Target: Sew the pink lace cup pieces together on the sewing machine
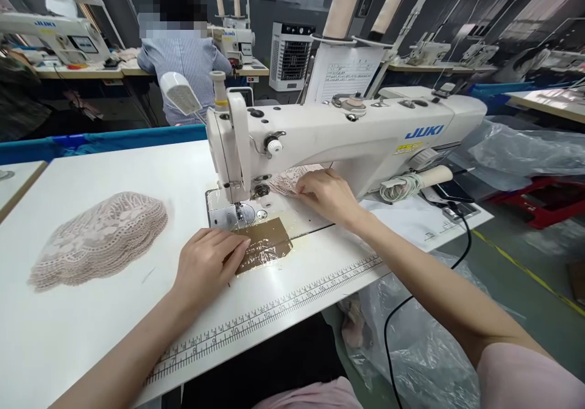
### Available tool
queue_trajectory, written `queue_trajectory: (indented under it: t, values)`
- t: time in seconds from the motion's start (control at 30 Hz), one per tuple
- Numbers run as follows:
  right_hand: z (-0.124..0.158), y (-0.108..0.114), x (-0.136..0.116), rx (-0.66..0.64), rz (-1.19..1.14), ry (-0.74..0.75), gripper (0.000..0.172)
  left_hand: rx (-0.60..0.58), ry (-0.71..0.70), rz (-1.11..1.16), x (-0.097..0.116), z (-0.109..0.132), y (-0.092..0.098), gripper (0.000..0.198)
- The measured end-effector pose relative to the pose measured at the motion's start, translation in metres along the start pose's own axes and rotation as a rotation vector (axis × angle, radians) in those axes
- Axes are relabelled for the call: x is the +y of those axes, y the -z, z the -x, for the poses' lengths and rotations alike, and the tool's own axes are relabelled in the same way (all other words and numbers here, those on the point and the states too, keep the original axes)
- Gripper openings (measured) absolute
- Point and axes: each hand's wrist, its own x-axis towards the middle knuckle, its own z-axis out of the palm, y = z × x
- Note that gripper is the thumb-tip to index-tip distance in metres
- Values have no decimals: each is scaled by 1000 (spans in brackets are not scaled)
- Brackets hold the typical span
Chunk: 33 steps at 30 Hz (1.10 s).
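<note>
My right hand [326,194] reaches under the arm of the white JUKI sewing machine [338,131], its fingers pinched on the edge of a beige lace piece [292,179]. Much of that lace is hidden behind the hand and the machine. My left hand [205,258] lies on the table in front of the needle plate [223,216], fingers stretched out together, its tips at a brown patch under clear tape [265,245]. I see nothing held in it. On the left of the table lies a stack of scalloped beige lace pieces [103,238].
A printed ruler [256,322] runs along the front edge of the white table [183,168]. Coiled pale cord [402,188], a thread cone and a phone [452,191] lie at the right. A black cable [388,336] hangs over plastic bags. Ahead, a person in a striped shirt [178,74] sits.
</note>
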Motion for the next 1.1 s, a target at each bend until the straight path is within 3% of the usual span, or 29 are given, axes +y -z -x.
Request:
queue_trajectory:
  t: [0.2, 0.33, 0.43, 0.57, 0.67, 0.73, 0.77, 0.8, 0.87, 0.93, 1.03, 1.1]
  values:
    - [34, 0, -76, -85, -298, 245, 20, -166, 282, 112, 5, -3, -2, 35]
    - [63, 1, -126, -128, -393, 455, 13, -185, 334, 128, 6, -3, -6, 32]
    - [76, 6, -143, -177, -490, 500, 15, -212, 355, 124, 6, -2, -6, 26]
    - [76, 12, -135, -126, -707, 417, 9, -218, 359, 402, 7, -1, -3, 16]
    - [59, 12, -113, 5, -842, 160, 13, -184, 339, 551, 8, 0, -2, 16]
    - [43, 8, -97, -98, -925, -81, 35, -157, 295, 542, 8, 1, -3, 17]
    - [35, 6, -91, -196, -982, -150, 40, -135, 258, 524, 8, 1, -3, 18]
    - [27, 3, -86, -308, -1055, -189, 35, -109, 220, 504, 8, 2, -3, 19]
    - [12, -2, -79, -473, -1182, -196, 22, -64, 166, 466, 7, 2, -3, 21]
    - [2, -5, -76, -544, -1232, -168, 21, -49, 204, 401, 6, 1, -1, 26]
    - [-9, -6, -77, -560, -1169, -107, 20, -95, 316, 226, 2, 1, 1, 24]
    - [-11, -9, -78, -512, -1074, -28, 17, -132, 306, 96, 0, 1, 0, 19]
